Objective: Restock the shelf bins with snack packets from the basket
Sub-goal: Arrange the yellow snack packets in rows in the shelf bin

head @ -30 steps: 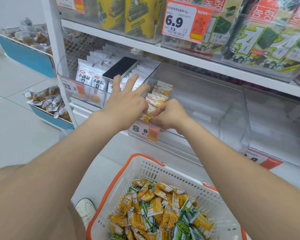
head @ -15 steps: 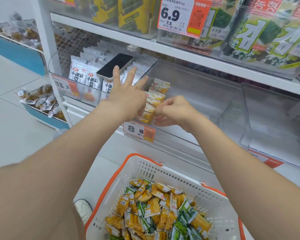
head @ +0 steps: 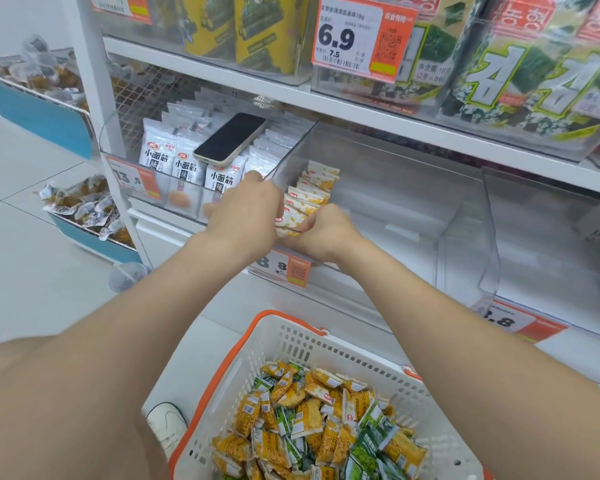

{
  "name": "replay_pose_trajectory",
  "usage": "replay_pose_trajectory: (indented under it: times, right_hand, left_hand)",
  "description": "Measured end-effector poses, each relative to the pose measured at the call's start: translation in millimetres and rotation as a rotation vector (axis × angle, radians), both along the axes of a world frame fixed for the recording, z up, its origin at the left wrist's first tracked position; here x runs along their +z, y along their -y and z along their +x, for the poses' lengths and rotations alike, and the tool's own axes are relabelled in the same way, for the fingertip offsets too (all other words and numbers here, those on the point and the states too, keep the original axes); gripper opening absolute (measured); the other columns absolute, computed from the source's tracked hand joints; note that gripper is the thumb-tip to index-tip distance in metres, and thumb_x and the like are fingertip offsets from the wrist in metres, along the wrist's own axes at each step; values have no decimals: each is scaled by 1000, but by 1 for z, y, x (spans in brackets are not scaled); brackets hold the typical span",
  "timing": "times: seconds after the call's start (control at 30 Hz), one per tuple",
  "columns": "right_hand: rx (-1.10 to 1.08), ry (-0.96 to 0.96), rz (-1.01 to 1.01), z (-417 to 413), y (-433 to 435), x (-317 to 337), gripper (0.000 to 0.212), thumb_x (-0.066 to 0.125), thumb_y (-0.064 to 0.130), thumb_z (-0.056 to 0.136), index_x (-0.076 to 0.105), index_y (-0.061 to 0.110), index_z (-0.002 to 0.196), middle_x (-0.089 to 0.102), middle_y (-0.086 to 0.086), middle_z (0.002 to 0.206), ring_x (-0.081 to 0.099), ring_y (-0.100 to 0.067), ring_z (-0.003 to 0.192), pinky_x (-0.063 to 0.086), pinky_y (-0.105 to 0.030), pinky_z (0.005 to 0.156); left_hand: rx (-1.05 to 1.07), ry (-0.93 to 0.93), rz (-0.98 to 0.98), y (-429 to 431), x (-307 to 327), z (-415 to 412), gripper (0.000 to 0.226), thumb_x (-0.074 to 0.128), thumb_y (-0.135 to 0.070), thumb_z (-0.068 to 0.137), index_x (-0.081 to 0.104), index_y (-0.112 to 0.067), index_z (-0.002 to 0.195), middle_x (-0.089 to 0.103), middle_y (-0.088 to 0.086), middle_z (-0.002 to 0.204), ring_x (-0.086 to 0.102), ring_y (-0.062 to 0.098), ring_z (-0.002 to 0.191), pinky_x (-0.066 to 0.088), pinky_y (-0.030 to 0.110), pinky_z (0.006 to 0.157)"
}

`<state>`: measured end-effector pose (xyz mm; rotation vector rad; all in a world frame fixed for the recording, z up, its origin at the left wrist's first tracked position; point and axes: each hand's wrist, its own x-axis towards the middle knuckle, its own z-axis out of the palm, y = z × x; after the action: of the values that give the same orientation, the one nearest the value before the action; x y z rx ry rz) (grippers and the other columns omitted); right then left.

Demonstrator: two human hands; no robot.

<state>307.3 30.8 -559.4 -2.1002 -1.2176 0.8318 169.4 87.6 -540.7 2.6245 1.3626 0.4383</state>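
Pinching was noted at the right hand (head: pixel 326 233): fingers were curled onto the front packet (head: pixel 289 227) of the row (head: pixel 314 188). The left hand (head: pixel 246 216) was laid against the row's left side, fingers bent out of sight; whether it gripped could not be told. The hands were nearly touching. The row was stood in the bin (head: pixel 395 202), along its left wall; the remainder was bare. The basket (head: pixel 288 332) below was heaped with loose packets (head: pixel 326 417). Task judged early, most packets left.

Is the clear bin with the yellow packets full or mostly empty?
Mostly empty. The clear bin holds one row of yellow packets at its left wall; the rest is bare.
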Motion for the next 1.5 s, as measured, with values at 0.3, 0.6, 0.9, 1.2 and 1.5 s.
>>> replay_pose_trajectory:
  times: [0.3,0.6,0.9,1.2,1.5]
  right_hand:
    - [-470,-465,117,37,-28,-6,43,46,32,95,55,12,131,54,-4,127,54,-27,106,39,-36,92]
    - [-393,-627,215,43,-105,-38,59,52,48,76,58,25,130,72,-4,125,74,-23,99,60,-41,91]
    - [-257,165,385,27,22,21,28,48,19,94,67,6,78,63,-3,69,52,-23,73,41,-29,62]
    - [405,543,102,-2,182,-24,32,42,24,79,73,20,81,69,-2,69,65,-26,70,56,-37,62]
    - [887,679,-609,28,234,-165,31,49,16,103,42,15,73,53,-6,77,63,-32,76,59,-43,64]
  left_hand:
    - [-13,-122,14,7,-1,-4,50,68,9,79,72,-23,119,37,7,126,57,37,76,56,53,82]
    - [-3,-181,67,11,2,-2,44,66,8,81,70,-17,117,37,9,134,49,33,71,45,42,69]
    - [28,-173,318,50,-2,-3,51,66,0,73,51,-14,120,38,19,134,49,40,106,39,42,77]
    - [-280,-200,88,120,-48,8,16,59,-12,87,60,-24,98,66,4,98,66,36,92,46,38,64]
    - [-816,-915,-461,172,-139,30,37,55,-39,104,58,-21,137,62,3,124,60,28,110,54,47,95]
